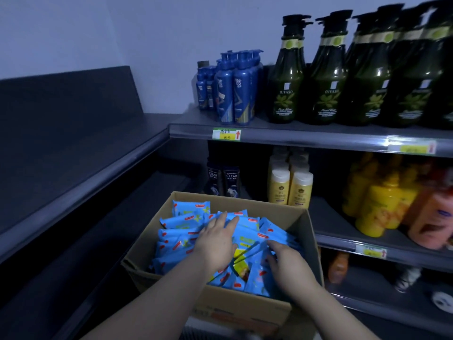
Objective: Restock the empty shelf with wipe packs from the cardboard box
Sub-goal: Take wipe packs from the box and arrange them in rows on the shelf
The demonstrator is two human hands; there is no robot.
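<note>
An open cardboard box (309, 244) stands in front of me, filled with several blue wipe packs (182, 223). Both my hands are inside it. My left hand (217, 239) lies flat on top of the packs with its fingers stretched forward. My right hand (288, 262) is further right, its fingers curled down among the packs; I cannot tell whether they hold one. To the left run the dark empty shelves (81, 153), an upper board and a lower one (137, 207), both bare.
On the right, stocked shelves hold blue pump bottles (235, 89), dark green bottles (326, 77), black shampoo bottles (224, 179), cream bottles (290, 182) and yellow bottles (377, 204). A price tag (226, 134) hangs on the shelf edge.
</note>
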